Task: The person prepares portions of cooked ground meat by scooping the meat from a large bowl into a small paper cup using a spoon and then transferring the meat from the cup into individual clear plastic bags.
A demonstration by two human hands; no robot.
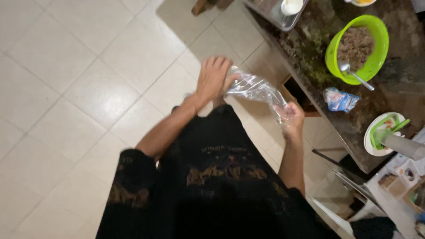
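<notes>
**Two hands on a clear plastic bag beside the dark worktop**

While the person stands on the pale tiled floor (66, 88), both hands hold a crumpled clear plastic bag (256, 90) in the air just off the near edge of the dark stone worktop (310, 57). The left hand (212, 77) lies over the bag's end farthest from the worktop, its fingers (217, 62) spread slightly and curled down onto the plastic. The right hand (292, 116) grips the other end, closer to the worktop's edge, with its fingers closed on the bunched film. The bag stretches between the two hands and touches neither the worktop nor the floor.

On the worktop, a round lime-green plastic bowl (376, 40) holds a brown shredded filling with a metal spoon (354, 75) leaning over its rim. Between that bowl and the worktop's near edge lies a small blue-and-white plastic packet (338, 99). Further along the worktop sits a white plate (369, 137) with green items on it. At the worktop's far end stands a metal tray (270, 13) with a white cup (291, 6) in it.
</notes>
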